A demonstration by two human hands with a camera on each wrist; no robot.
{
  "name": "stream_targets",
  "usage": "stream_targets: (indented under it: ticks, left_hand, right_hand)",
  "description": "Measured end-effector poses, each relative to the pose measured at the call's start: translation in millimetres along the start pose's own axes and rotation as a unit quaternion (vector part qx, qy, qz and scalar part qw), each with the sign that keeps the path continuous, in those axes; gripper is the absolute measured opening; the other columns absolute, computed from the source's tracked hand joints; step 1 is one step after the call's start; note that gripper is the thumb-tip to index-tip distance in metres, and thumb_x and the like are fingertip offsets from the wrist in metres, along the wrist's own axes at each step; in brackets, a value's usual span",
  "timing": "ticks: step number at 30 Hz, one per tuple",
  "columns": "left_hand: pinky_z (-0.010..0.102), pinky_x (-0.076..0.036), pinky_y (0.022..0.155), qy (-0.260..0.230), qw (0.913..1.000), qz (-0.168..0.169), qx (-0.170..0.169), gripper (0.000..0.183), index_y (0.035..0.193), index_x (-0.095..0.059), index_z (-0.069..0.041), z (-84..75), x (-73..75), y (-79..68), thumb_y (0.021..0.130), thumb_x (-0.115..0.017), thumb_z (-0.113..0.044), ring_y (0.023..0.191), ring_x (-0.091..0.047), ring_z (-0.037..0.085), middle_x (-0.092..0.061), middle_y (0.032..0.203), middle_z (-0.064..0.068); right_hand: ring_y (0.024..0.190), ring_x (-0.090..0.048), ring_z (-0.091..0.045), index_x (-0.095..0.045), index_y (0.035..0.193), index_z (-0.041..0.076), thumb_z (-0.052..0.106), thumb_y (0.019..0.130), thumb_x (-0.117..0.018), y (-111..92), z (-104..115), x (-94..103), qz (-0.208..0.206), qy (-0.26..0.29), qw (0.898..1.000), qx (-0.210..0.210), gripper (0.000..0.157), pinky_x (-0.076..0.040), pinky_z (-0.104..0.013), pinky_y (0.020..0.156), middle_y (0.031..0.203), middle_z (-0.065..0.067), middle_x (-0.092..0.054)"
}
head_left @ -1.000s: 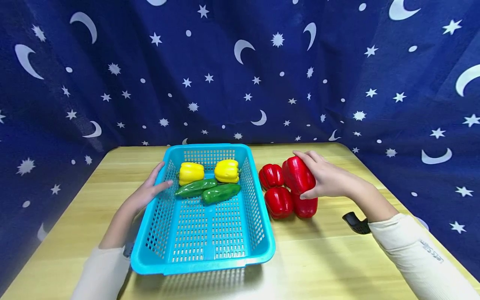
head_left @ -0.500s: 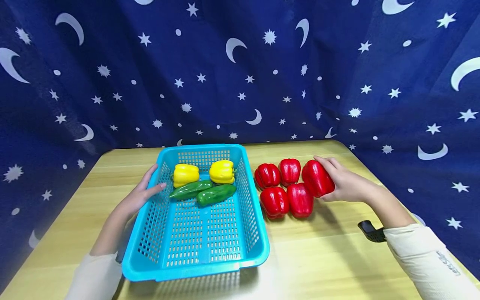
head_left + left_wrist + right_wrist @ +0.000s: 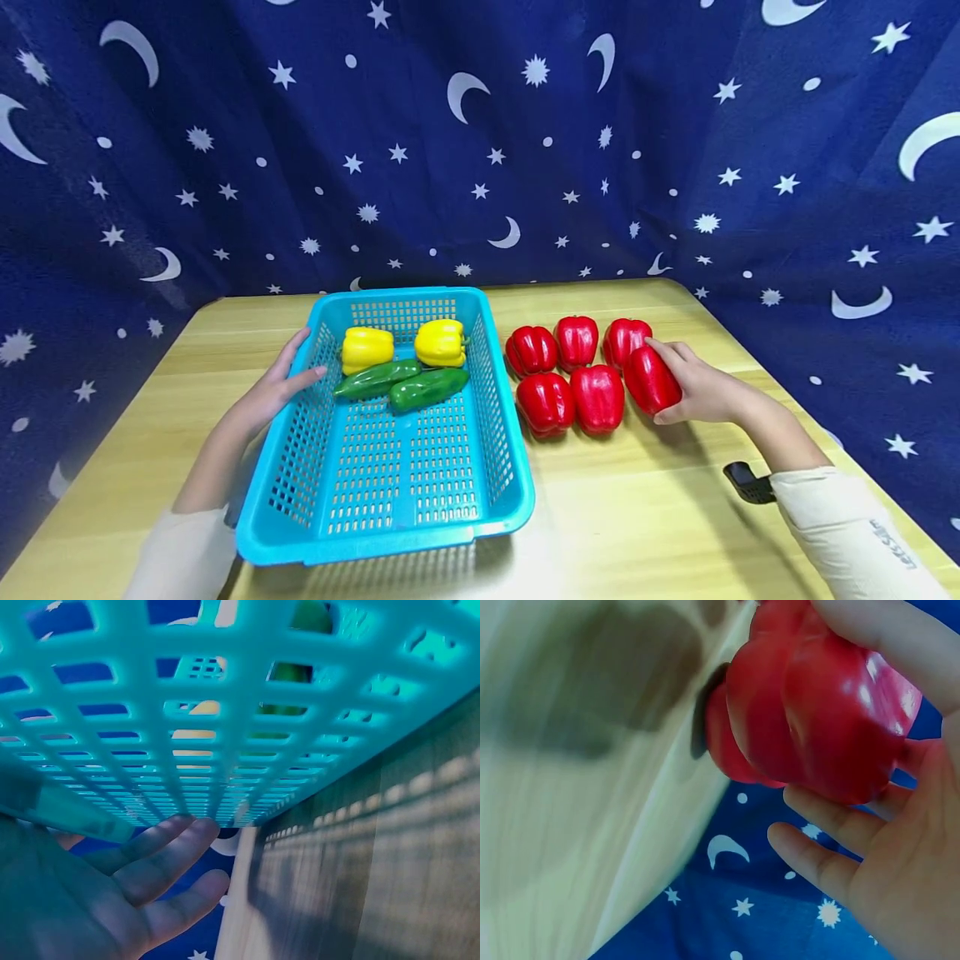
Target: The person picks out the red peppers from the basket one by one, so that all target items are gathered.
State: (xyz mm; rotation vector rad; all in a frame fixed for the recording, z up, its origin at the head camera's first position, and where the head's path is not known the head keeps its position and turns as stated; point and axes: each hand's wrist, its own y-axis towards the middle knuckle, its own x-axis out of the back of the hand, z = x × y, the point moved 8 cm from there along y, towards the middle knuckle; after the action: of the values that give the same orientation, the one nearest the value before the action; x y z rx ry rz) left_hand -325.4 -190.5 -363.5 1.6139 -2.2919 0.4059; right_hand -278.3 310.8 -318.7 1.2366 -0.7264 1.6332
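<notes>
My right hand [image 3: 701, 387] pinches a red bell pepper [image 3: 651, 381] between thumb and fingers, at the right end of a group of red bell peppers. In the right wrist view this pepper [image 3: 832, 705] overlaps another red one behind it. Several more lie in two rows, among them a front one [image 3: 597, 400] and a back one [image 3: 626, 340]. On the left, my left hand [image 3: 273, 387] holds the side rim of a blue plastic basket [image 3: 382, 537], thumb over the rim. Its fingers [image 3: 169, 862] lie along the outside of the slotted wall.
Inside the basket, toward its far end, are two yellow bell peppers [image 3: 367, 348] and two long green peppers [image 3: 427, 389]. All stands on a light wooden table [image 3: 622, 525]. A dark blue curtain [image 3: 420, 150] with moons and stars hangs behind the table's far edge.
The right hand has moved rightward, then a little toward me, with the pepper in its grip. Red peppers that it covered now show. The left hand stays on the basket rim.
</notes>
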Motion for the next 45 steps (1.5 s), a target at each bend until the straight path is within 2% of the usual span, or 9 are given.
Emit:
stream_targets:
  ticks: [8,18,22,30,36,45]
  left_hand:
    - [0.059,-0.043,0.088,-0.002,1.0,-0.002,0.002,0.079,0.145,0.014,-0.024,5.8,-0.2,-3.9,0.094,-0.044,-0.035,0.13,-0.017,0.055,0.01,0.151,0.022]
    - [0.063,-0.035,0.094,0.014,0.9999,-0.009,0.001,0.078,0.145,0.015,-0.024,8.6,0.6,-4.9,0.094,-0.044,-0.034,0.13,-0.015,0.055,0.01,0.151,0.022]
    - [0.063,-0.035,0.094,0.022,0.9997,-0.012,0.0,0.078,0.146,0.014,-0.024,6.4,1.1,-5.4,0.094,-0.044,-0.035,0.13,-0.014,0.054,0.011,0.151,0.021]
    - [0.056,-0.048,0.083,0.012,0.9998,-0.014,0.003,0.079,0.146,0.014,-0.026,0.8,1.1,-4.4,0.094,-0.045,-0.037,0.128,-0.019,0.057,0.009,0.151,0.023]
    - [0.058,-0.045,0.086,0.018,0.9997,-0.015,-0.003,0.079,0.146,0.013,-0.025,-1.3,0.0,-2.1,0.094,-0.045,-0.037,0.128,-0.018,0.057,0.012,0.151,0.022]
    - [0.057,-0.047,0.085,0.006,0.9999,-0.014,-0.004,0.08,0.146,0.013,-0.023,-2.8,-1.1,-3.6,0.094,-0.045,-0.036,0.128,-0.02,0.057,0.008,0.15,0.024]
  right_hand:
    - [0.096,-0.052,-0.036,-0.024,0.137,-0.005,0.025,0.058,-0.084,-6.5,-4.7,-27.4,0.024,0.018,0.999,-0.03,0.104,-0.051,-0.046,0.076,0.115,-0.024,-0.041]
    - [0.096,-0.052,-0.035,-0.022,0.137,-0.005,0.028,0.059,-0.083,-6.6,-9.4,-46.5,0.043,0.031,0.998,-0.043,0.105,-0.05,-0.046,0.077,0.113,-0.024,-0.041]
    - [0.096,-0.052,-0.037,-0.02,0.137,-0.006,0.028,0.059,-0.083,-10.0,-10.3,-45.2,0.041,0.043,0.997,-0.052,0.106,-0.05,-0.048,0.077,0.114,-0.026,-0.04]
    - [0.098,-0.05,-0.04,-0.019,0.137,-0.009,0.026,0.06,-0.083,-12.5,-10.6,-38.2,0.013,0.039,0.998,-0.047,0.106,-0.049,-0.051,0.079,0.115,-0.028,-0.039]
    - [0.103,-0.048,-0.046,-0.018,0.137,-0.01,0.027,0.061,-0.083,-12.8,-9.9,-34.3,0.008,0.034,0.998,-0.048,0.107,-0.047,-0.057,0.083,0.123,-0.033,-0.035]
    - [0.108,-0.044,-0.05,-0.014,0.138,-0.01,0.029,0.063,-0.082,-8.6,-14.4,-36.1,0.015,0.032,0.998,-0.056,0.108,-0.044,-0.06,0.086,0.13,-0.034,-0.029]
